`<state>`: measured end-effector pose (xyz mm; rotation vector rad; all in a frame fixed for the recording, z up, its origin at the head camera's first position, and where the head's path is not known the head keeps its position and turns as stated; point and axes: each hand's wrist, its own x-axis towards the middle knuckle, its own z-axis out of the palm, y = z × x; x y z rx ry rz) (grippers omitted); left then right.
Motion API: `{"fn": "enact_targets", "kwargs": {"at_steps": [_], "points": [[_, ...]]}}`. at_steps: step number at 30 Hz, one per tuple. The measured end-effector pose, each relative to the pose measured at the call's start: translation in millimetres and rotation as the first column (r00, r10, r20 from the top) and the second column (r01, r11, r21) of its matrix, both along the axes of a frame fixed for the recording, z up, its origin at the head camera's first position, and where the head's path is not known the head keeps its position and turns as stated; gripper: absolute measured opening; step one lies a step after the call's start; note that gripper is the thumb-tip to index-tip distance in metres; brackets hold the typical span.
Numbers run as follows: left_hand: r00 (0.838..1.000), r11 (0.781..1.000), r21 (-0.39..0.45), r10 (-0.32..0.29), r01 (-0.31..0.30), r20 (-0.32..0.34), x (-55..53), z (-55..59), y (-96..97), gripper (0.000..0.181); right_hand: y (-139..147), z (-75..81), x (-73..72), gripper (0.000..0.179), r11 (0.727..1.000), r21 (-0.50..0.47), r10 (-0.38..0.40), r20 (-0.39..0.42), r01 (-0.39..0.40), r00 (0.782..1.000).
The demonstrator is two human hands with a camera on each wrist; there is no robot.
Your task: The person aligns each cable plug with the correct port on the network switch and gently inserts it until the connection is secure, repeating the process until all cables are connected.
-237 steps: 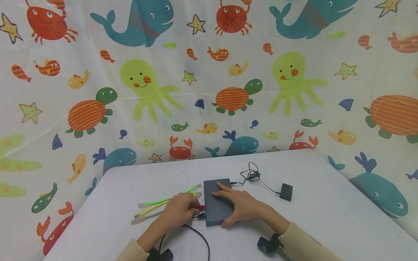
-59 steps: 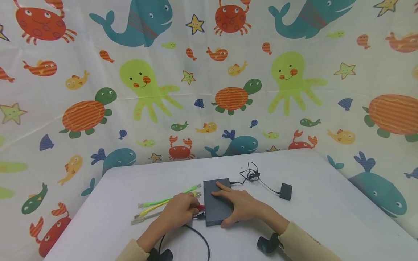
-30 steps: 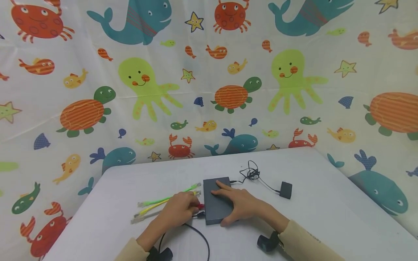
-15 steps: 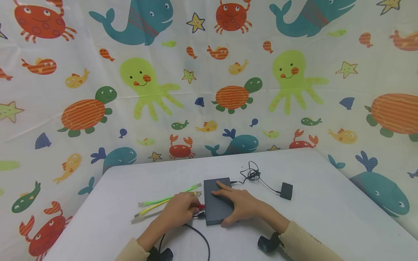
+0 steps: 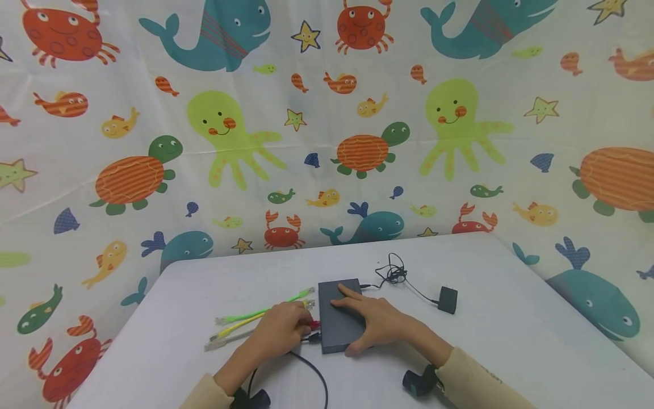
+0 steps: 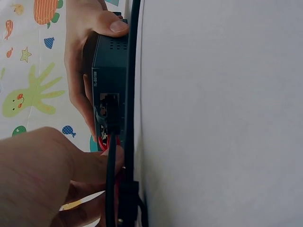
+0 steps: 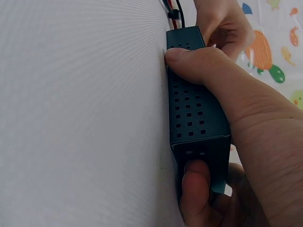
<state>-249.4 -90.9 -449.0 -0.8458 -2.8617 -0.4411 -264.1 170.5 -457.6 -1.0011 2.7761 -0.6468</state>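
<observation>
A dark grey network switch [image 5: 334,335] lies flat on the white table, its ports facing left. My right hand [image 5: 378,322] grips it; in the right wrist view the thumb lies on the vented side [image 7: 189,111] and other fingers curl at the end. With thumb and fingers, my left hand [image 5: 280,329] pinches a red network cable [image 5: 315,325] at the port side. A black network cable [image 6: 111,165] sits in the neighbouring port. Whether the red plug is fully seated is hidden by the fingers.
Left of the switch lie green [image 5: 240,318], yellow [image 5: 230,329] and grey [image 5: 222,342] network cables. A thin power cord [image 5: 395,275], coiled behind the right hand, joins the switch to a black adapter [image 5: 447,300]. The black cable loops toward the front edge.
Both hands, the switch and the cables hold the same positions throughout. Only the head view shifts slightly, and the backdrop cloth at left has moved a little.
</observation>
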Motion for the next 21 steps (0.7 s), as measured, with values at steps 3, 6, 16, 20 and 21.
{"fn": "enact_targets", "kwargs": {"at_steps": [3, 6, 16, 20, 21], "points": [[1.0, 1.0, -0.005, -0.003, 0.003, -0.011, -0.3, 0.8, 0.7, 0.009, 0.6, 1.6, 0.9, 0.095, 1.0, -0.009, 0.0, 0.001, 0.0, 1.0], [1.0, 1.0, -0.006, -0.009, 0.009, -0.007, -0.1, 1.6, 1.6, 0.01, 0.8, 2.4, 2.3, 0.095, 1.0, -0.012, -0.003, -0.003, 0.003, 1.0], [1.0, 1.0, 0.014, -0.013, 0.013, -0.011, -0.3, -0.1, 0.0, 0.01, 0.1, 0.8, 2.3, 0.094, 1.0, 0.006, -0.013, -0.011, 0.013, 1.0], [1.0, 1.0, 0.021, -0.007, 0.007, -0.008, -0.7, -1.1, 0.3, 0.01, -0.4, 0.4, 1.9, 0.094, 1.0, 0.007, -0.012, -0.012, 0.012, 1.0], [1.0, 1.0, 0.024, -0.008, 0.008, -0.007, -0.6, -1.1, 0.4, 0.01, -0.6, 0.4, 2.1, 0.094, 1.0, 0.007, -0.011, -0.013, 0.012, 1.0]]}}
